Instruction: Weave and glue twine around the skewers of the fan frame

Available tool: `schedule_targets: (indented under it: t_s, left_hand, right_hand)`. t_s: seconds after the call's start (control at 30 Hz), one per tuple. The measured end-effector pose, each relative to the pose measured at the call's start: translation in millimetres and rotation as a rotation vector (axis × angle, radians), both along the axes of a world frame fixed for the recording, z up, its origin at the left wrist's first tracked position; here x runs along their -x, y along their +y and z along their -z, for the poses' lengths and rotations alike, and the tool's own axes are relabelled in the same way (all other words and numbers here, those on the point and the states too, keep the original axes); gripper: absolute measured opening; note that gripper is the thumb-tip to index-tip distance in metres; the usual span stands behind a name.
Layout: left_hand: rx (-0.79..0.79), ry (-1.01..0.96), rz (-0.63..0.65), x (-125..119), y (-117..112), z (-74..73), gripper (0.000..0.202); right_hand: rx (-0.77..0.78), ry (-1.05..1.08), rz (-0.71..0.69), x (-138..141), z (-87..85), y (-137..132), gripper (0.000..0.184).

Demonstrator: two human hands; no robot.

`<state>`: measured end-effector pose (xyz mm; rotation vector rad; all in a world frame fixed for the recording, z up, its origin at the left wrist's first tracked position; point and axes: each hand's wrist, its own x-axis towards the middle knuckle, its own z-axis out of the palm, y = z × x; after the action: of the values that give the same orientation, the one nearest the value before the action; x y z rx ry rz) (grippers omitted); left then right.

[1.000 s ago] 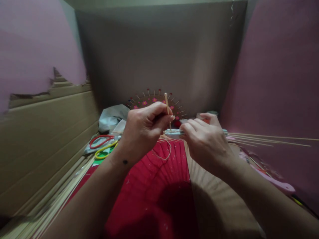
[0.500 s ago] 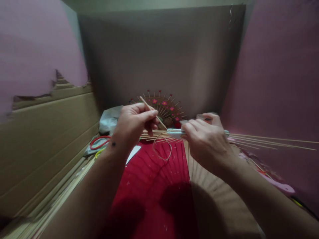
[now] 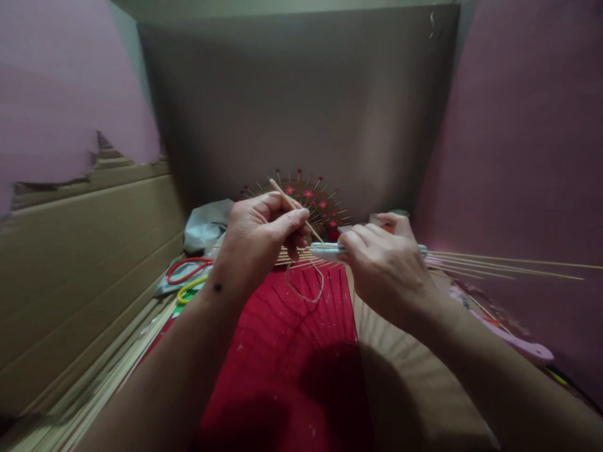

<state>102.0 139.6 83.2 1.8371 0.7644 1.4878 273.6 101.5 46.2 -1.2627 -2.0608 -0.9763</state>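
Between the thumb and fingers of my left hand [image 3: 259, 235] is a thin wooden stick [image 3: 282, 194], slanting down to the right. Its lower tip meets the top of a pale blue-white strip [image 3: 324, 250]. My right hand [image 3: 389, 260] is closed around that strip, hiding its middle. Several long thin bamboo sticks [image 3: 499, 264] run sideways and stick out past the strip on both sides. Beneath its left end hangs a loop of twine [image 3: 323, 285]; where the twine is fastened I cannot tell.
A fan-shaped piece with pink flowers [image 3: 308, 194] stands behind my hands. Red-handled [image 3: 172, 273] and yellow-handled scissors [image 3: 184, 292] lie at left, near a bundle of strips [image 3: 117, 370]. Red sheet [image 3: 282, 351] covers the surface below. A pink tool [image 3: 532, 348] lies at right.
My left hand has shifted right, and the stick's tip now touches farther along the pale strip. My right hand keeps its grip. The whole view has moved slightly.
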Motion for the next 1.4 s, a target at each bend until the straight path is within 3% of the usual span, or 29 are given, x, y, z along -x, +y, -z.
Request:
schedule_targets:
  t_s: [0.77,1.07,1.4]
  left_hand:
    - [-0.141,0.119,-0.045,-3.5,-5.3,4.0,0.008]
    - [-0.047,-0.129,-0.052,6.2,-3.5,-6.2,0.009]
    - [-0.095,-0.001,-0.010,-5.5,-5.4,3.3,0.011]
  right_hand:
    - [-0.006,0.011,-0.001,-0.5,1.5,0.9,0.012]
    - [0.000,0.004,-0.016,-1.3,-0.6,-1.2,0.013]
    - [-0.002,0.003,-0.008,0.8,-1.3,-1.1,0.012]
